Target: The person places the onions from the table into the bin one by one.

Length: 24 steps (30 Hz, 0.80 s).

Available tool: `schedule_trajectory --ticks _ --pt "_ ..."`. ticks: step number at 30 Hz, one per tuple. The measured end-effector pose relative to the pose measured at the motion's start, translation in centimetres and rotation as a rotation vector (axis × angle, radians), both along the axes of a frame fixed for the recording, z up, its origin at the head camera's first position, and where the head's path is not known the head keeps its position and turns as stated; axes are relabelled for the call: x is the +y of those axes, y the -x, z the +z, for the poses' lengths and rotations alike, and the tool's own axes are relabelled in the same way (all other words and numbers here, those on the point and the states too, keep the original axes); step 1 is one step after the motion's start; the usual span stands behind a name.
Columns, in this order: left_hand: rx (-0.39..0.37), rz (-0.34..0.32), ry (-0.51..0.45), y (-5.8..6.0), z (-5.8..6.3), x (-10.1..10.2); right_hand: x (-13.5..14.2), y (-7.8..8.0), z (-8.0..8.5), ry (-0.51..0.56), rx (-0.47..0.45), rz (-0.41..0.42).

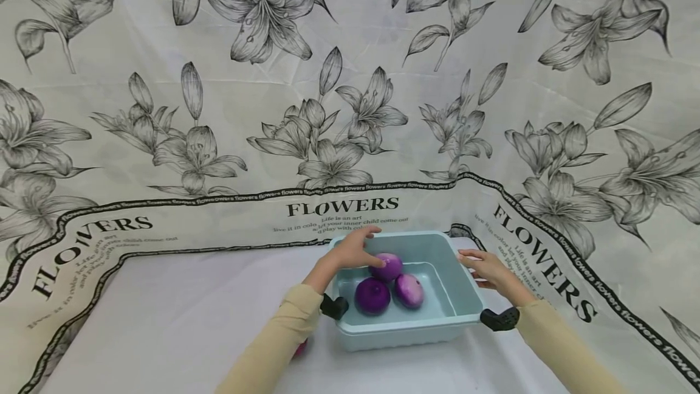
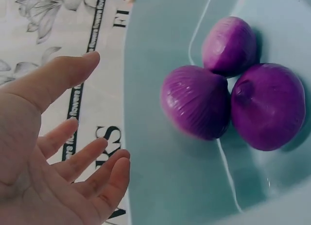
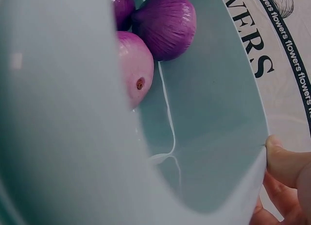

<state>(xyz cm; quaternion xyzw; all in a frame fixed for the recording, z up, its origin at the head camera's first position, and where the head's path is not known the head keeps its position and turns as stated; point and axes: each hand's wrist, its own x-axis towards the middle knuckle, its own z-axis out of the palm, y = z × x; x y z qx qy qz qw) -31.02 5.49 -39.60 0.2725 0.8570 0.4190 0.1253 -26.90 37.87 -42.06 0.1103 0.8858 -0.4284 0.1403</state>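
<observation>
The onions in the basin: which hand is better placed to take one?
Likely the left hand: it is open, nearer the onions; the right hand is at the basin's right rim.

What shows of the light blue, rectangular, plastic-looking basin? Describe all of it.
The light blue, rectangular, plastic-looking basin is open-topped, with rounded corners, a narrow rim, smooth sloping walls and a flat floor edged by a pale line. It stands upright on the flat white tabletop, with three shiny purple bulb-shaped onions grouped toward its left side. The right hand touches its right rim; the left hand is by its left rim, contact unclear.
</observation>
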Motion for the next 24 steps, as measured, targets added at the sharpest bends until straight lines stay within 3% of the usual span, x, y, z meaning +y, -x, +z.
schedule_trajectory --ticks 6,11,24 --pt "0.025 0.035 -0.044 -0.5 0.5 -1.8 -0.1 0.5 -0.2 0.000 0.001 0.029" --pt "0.056 0.073 -0.099 -1.1 0.2 -3.4 -0.1 0.7 -0.4 0.010 -0.004 0.021" --pt "0.064 0.311 -0.238 -3.5 -2.0 -7.7 -0.1 0.2 0.1 0.029 -0.024 -0.020"
